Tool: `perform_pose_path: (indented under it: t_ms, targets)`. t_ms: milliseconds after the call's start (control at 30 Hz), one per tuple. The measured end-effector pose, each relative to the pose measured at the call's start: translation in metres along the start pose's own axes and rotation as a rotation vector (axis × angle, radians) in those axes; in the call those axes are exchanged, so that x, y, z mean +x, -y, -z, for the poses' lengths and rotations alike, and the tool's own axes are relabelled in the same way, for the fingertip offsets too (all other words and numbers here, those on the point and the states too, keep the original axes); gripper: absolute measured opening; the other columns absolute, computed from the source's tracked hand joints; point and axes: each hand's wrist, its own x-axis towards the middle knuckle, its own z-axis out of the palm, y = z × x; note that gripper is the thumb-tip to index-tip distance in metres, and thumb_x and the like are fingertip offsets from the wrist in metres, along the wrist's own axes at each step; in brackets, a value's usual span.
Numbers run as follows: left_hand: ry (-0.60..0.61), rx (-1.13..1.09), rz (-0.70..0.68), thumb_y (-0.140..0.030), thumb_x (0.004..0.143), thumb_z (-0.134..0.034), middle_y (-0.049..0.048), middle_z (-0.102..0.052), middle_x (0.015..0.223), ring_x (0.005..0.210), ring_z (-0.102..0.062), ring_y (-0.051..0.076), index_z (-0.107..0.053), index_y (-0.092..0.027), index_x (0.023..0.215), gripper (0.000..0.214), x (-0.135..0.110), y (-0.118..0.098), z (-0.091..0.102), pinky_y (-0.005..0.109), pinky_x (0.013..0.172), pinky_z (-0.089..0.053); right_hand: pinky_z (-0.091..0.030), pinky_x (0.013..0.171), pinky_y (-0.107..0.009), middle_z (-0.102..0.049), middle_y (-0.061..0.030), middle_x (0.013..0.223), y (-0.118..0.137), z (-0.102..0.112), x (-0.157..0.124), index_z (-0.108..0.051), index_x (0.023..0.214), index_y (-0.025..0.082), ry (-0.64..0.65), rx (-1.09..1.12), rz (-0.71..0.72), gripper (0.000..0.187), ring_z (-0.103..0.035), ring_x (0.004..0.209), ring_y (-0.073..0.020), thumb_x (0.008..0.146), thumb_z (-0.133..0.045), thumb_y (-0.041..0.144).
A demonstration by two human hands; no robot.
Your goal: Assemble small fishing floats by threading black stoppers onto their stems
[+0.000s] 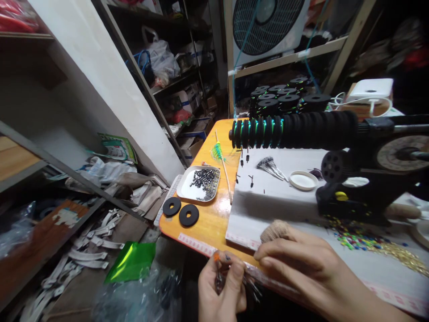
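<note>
Table: yellow wood, centre of frame; grey sheet over its right part.
Room: shelves, upper left of centre; one fan, upper right of centre.
Black rings: two, left of centre.
Tray: one, white, above the rings, holding dark beads.
Round dish: one, right of centre.
My left hand: bottom centre, pinching thin strands; one orange piece at a fingertip.
My right hand: lower right, fingers close together; whether I grip anything, I cannot tell.

Nothing legible here. Dial markings too blurred to read. Pink-marked edge strip: also unreadable.
</note>
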Motion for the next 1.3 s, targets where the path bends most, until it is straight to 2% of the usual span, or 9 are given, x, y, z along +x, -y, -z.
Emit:
perform_pose_path:
  t_ms: [200,367,600,800,933,1033,1100,1200,1300]
  targets:
    - [0.029,0.025,0.004,-0.066,0.055,-0.087,-0.0114,-0.036,0.047,0.038,-0.014,-0.003,-0.056,-0.015,0.069,0.061,0.000,0.000,-0.001,0.013,0.038,-0.012,-0.050,0.059,-0.018,-0.066,-0.0029,0.078,0.000,-0.001,-0.001,-0.074,0.090,0.023,-0.007,0.045,0.015,0.014,-0.064,0.070,-0.0124,0.095,-0.062,0.018]
    - [0.004,0.125,-0.003,-0.069,0.056,-0.084,-0.0097,-0.038,0.047,0.038,-0.023,0.000,-0.057,-0.015,0.070,0.062,0.000,0.005,0.000,0.014,0.040,-0.017,-0.052,0.064,-0.017,-0.068,-0.0030,0.081,-0.003,-0.004,-0.004,-0.075,0.104,0.024,0.041,0.132,0.075,0.016,-0.067,0.073,-0.0118,0.094,-0.066,0.016]
    - [-0.072,0.275,-0.358,-0.060,0.069,-0.082,-0.0025,-0.050,0.056,0.046,-0.032,0.006,-0.066,-0.015,0.061,0.048,0.001,0.014,0.003,0.018,0.043,-0.028,-0.054,0.069,-0.023,-0.065,-0.0062,0.086,0.008,-0.004,-0.006,-0.063,0.099,0.020,0.077,-0.083,0.168,0.020,-0.065,0.079,-0.0162,0.092,-0.053,0.004]
    - [-0.345,0.371,-0.583,-0.045,0.076,-0.082,-0.0015,-0.062,0.065,0.053,-0.049,0.010,-0.070,-0.020,0.071,0.029,0.013,-0.019,0.027,0.018,0.051,-0.040,-0.052,0.071,-0.025,-0.061,-0.0051,0.092,0.005,0.005,-0.005,-0.051,0.099,0.023,-0.067,-0.136,0.115,0.020,-0.062,0.082,-0.0159,0.094,-0.045,0.004]
    - [-0.074,0.851,-0.588,-0.028,0.086,-0.072,0.0076,-0.072,0.098,0.094,-0.067,0.024,-0.075,-0.021,0.090,0.009,0.033,-0.042,0.037,0.030,0.084,-0.051,-0.049,0.068,-0.022,-0.060,-0.0007,0.087,0.006,0.007,0.000,-0.050,0.095,0.024,-0.054,-0.038,0.039,0.016,-0.059,0.076,-0.0126,0.099,-0.044,0.010]
    - [-0.022,1.080,-0.626,-0.032,0.091,-0.065,0.0115,-0.059,0.131,0.108,-0.063,0.027,-0.067,-0.024,0.114,0.025,0.044,-0.046,0.039,0.034,0.080,-0.053,-0.046,0.063,-0.022,-0.058,0.0009,0.081,0.009,0.007,0.002,-0.050,0.088,0.023,-0.020,0.016,-0.073,0.015,-0.055,0.070,-0.0118,0.102,-0.045,0.020]
    - [-0.105,1.113,-0.732,-0.033,0.095,-0.059,0.0132,-0.054,0.133,0.109,-0.062,0.027,-0.061,-0.023,0.119,0.026,0.048,-0.045,0.041,0.035,0.077,-0.053,-0.044,0.061,-0.022,-0.057,0.0009,0.078,0.009,0.007,0.003,-0.051,0.084,0.022,0.003,0.040,-0.120,0.019,-0.053,0.069,-0.0122,0.103,-0.046,0.024]
    - [-0.196,1.060,-0.971,-0.027,0.100,-0.047,0.0142,-0.054,0.124,0.117,-0.057,0.027,-0.054,-0.020,0.114,0.017,0.049,-0.041,0.043,0.039,0.088,-0.049,-0.043,0.062,-0.024,-0.057,0.0001,0.077,0.007,0.006,0.003,-0.054,0.081,0.021,0.024,0.082,-0.143,0.022,-0.053,0.070,-0.0128,0.102,-0.049,0.026]
    - [-0.257,0.850,-0.937,-0.032,0.103,-0.042,0.0130,-0.054,0.118,0.111,-0.057,0.026,-0.052,-0.021,0.099,0.016,0.040,-0.033,0.038,0.036,0.085,-0.047,-0.044,0.063,-0.026,-0.059,-0.0017,0.078,0.006,0.005,0.003,-0.064,0.080,0.021,0.030,0.101,-0.162,0.023,-0.055,0.071,-0.0140,0.100,-0.055,0.030]
